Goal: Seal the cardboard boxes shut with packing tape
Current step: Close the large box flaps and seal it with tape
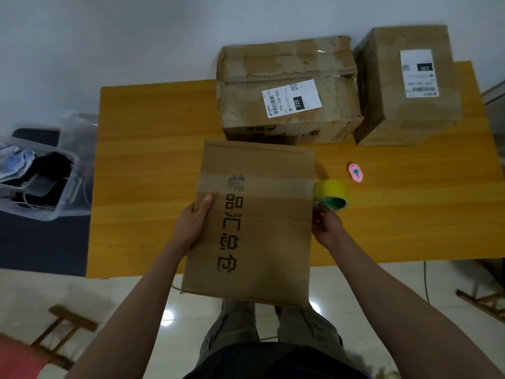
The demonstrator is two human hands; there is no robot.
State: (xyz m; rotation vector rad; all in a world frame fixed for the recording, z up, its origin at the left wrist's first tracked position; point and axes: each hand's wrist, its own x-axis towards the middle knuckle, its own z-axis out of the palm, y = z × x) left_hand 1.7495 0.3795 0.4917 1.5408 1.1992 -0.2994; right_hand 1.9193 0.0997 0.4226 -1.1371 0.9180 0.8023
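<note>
Here the left hand [194, 222] grips the printed brown cardboard box [254, 222] at its left edge, thumb on top. The right hand [326, 225] holds the opposite edge, fingers curled, just beside the yellow packing tape roll [331, 195].

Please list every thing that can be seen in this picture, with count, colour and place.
near box: 1, brown, black print, front table edge, held
far boxes: 2, brown, white labels, back of table
tape roll: 1, yellow, right of near box
small cutter: 1, pink, right of tape roll
table: 1, orange wood
plastic bin: 1, clear, floor at left
left hand: grips near box's left side
right hand: at near box's right side, fingers by tape roll
</note>
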